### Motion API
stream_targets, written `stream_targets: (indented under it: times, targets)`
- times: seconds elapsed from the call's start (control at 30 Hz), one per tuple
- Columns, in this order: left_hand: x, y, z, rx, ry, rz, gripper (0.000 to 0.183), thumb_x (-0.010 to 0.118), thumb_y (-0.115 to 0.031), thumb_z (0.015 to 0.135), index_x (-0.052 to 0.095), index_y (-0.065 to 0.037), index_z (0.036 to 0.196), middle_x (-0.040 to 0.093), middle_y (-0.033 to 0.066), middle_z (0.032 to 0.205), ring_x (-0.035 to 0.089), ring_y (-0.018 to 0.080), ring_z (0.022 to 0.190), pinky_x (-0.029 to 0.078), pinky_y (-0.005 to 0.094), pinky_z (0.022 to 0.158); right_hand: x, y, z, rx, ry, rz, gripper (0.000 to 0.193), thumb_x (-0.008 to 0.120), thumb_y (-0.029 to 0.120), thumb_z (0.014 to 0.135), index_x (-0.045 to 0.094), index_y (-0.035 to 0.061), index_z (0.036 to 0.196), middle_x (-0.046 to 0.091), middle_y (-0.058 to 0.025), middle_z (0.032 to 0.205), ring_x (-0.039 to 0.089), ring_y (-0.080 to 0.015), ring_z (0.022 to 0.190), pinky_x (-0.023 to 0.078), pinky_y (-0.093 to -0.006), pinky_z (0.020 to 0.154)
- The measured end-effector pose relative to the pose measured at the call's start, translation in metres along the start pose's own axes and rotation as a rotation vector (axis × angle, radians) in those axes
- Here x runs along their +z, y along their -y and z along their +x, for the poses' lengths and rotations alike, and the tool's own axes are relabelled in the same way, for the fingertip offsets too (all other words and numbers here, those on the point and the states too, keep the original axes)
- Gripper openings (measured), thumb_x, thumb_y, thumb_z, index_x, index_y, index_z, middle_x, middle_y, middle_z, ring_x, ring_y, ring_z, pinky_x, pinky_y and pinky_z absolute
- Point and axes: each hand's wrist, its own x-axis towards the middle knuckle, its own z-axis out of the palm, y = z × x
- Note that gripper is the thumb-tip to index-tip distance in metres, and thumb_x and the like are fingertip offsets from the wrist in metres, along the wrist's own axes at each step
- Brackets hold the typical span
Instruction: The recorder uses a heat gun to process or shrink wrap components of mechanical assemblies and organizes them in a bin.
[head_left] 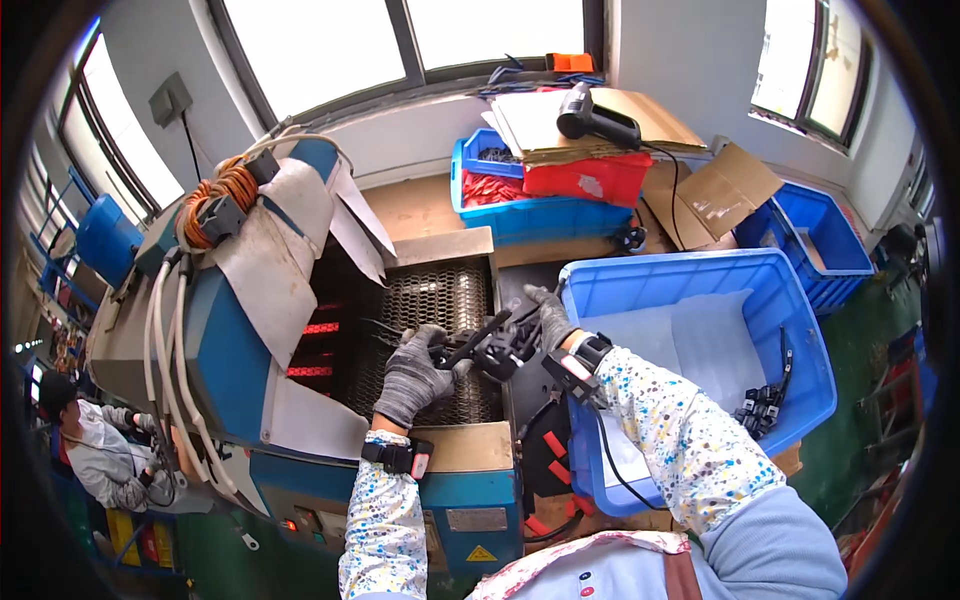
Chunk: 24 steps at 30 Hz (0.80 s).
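both hands wear grey knit gloves and meet over the wire mesh belt [440, 300] of a blue machine [225, 350]. the left hand [415, 375] is closed around the near end of a black plastic part [490, 345], which lies between the two hands, just above the right edge of the belt. the right hand [545, 318] grips the far right side of the same part, its fingers curled over the top. a black rod on the part sticks out toward the far left. each wrist carries a black band with a small red and white unit.

inside the machine, to the left of the belt, red heating bars [315, 345] glow. just right of the hands stands a big blue bin [700, 270] lined with clear plastic, with a few black parts [765, 405] lying at its near right side. further off, a smaller blue crate [530, 215] holds red pieces, and a cardboard box [710, 190] sits to its right. another person [95, 450] in grey sits at the far left.
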Motion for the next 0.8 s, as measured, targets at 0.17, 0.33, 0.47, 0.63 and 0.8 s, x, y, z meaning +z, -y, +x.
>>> stream_targets:
  times: [0.17,0.33,0.47,0.63,0.8]
  targets:
    - [0.003,0.004,-0.004,0.087,-0.007,-0.070,0.050,0.079,-0.030,0.060,0.055,-0.010,0.098,0.064,0.0112,0.091,0.059,0.0289,0.088,0.042,0.0385,0.089,-0.026,0.006,0.018,-0.288,0.114,-0.026,0.023,0.067,0.021,0.075,0.063,0.0100,0.095,0.056,0.0014,0.077,0.052,-0.0098,0.065,0.047,-0.0268,0.058]
    - [0.019,0.017,-0.007,0.044,-0.121,-0.158,0.056,0.080,-0.032,0.061,0.051,-0.007,0.103,0.059,0.0128,0.091,0.057,0.0272,0.090,0.047,0.0379,0.081,-0.004,0.046,-0.061,-0.452,0.667,-0.479,0.032,0.063,0.010,0.080,0.057,0.0056,0.111,0.062,-0.0014,0.093,0.055,-0.0061,0.079,0.047,-0.0241,0.071]
    - [0.023,-0.011,-0.008,0.264,-0.246,-0.093,0.044,0.078,-0.023,0.064,0.052,-0.006,0.096,0.056,0.0138,0.087,0.053,0.0312,0.085,0.044,0.0401,0.076,0.022,0.032,-0.097,-0.567,0.618,-0.716,0.028,0.062,0.019,0.085,0.058,0.0079,0.111,0.063,0.0013,0.090,0.055,-0.0045,0.076,0.046,-0.0213,0.067]
    - [0.018,-0.049,-0.009,0.448,-0.166,-0.041,0.030,0.065,-0.021,0.076,0.054,-0.007,0.100,0.060,0.0118,0.089,0.058,0.0309,0.090,0.029,0.0484,0.095,0.020,0.017,-0.102,-0.432,0.495,-0.501,0.018,0.059,0.022,0.088,0.062,0.0061,0.096,0.060,0.0017,0.076,0.053,-0.0044,0.068,0.045,-0.0211,0.059]
    - [0.002,-0.058,-0.029,0.452,-0.159,-0.259,0.041,0.064,-0.013,0.079,0.048,-0.004,0.115,0.055,0.0163,0.105,0.053,0.0314,0.101,0.036,0.0386,0.095,0.021,0.027,-0.114,-0.463,0.572,-0.537,0.024,0.054,0.031,0.090,0.061,0.0082,0.092,0.060,0.0022,0.079,0.052,-0.0035,0.065,0.043,-0.0195,0.054]
